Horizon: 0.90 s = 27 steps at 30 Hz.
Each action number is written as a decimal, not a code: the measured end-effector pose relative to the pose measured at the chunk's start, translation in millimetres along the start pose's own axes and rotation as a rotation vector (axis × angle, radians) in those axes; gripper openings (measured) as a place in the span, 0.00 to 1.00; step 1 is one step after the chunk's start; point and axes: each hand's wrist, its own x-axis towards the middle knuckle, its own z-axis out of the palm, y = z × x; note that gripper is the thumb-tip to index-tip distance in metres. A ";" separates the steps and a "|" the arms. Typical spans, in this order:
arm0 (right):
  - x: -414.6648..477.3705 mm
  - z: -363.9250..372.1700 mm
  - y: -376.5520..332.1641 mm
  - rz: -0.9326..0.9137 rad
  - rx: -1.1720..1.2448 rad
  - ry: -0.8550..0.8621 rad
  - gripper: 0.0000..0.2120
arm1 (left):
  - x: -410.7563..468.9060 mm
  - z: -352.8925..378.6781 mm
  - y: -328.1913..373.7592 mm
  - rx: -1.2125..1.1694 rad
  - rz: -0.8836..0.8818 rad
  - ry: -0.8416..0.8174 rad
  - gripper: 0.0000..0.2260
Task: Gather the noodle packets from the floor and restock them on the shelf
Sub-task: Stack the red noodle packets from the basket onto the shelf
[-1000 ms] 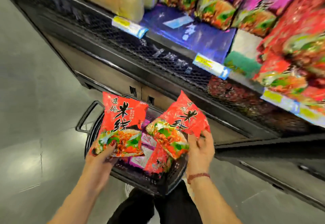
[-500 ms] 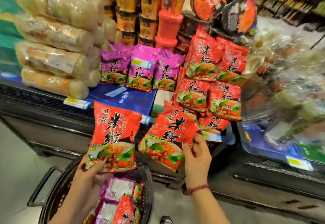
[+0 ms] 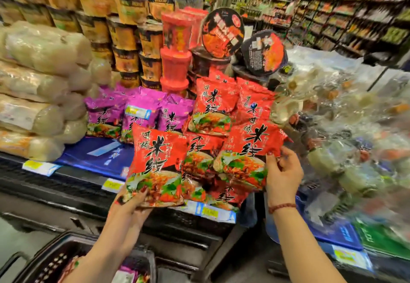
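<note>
Both hands grip red packets: left hand (image 3: 131,202) holds one packet (image 3: 158,160), right hand (image 3: 282,171) another packet (image 3: 250,149), near the shelf's red stack (image 3: 213,105). More wait in the basket (image 3: 44,265).

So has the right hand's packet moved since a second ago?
Yes: the red packet rose from over the basket to the shelf's red stack.

At the shelf (image 3: 66,185), left red packet (image 3: 158,163) upright, right red packet (image 3: 248,156) tilted.
</note>
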 end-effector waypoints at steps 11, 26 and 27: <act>100.3 36.0 20.0 -0.081 -0.174 -0.003 0.17 | 52.1 56.8 -32.6 0.047 0.057 0.030 0.32; 102.9 51.5 68.2 -0.639 -1.180 -0.563 0.33 | 70.2 63.7 -44.2 0.064 0.037 0.090 0.52; 103.8 52.6 68.8 -0.632 -1.171 -0.567 0.33 | 70.4 64.3 -45.0 0.065 0.033 0.095 0.53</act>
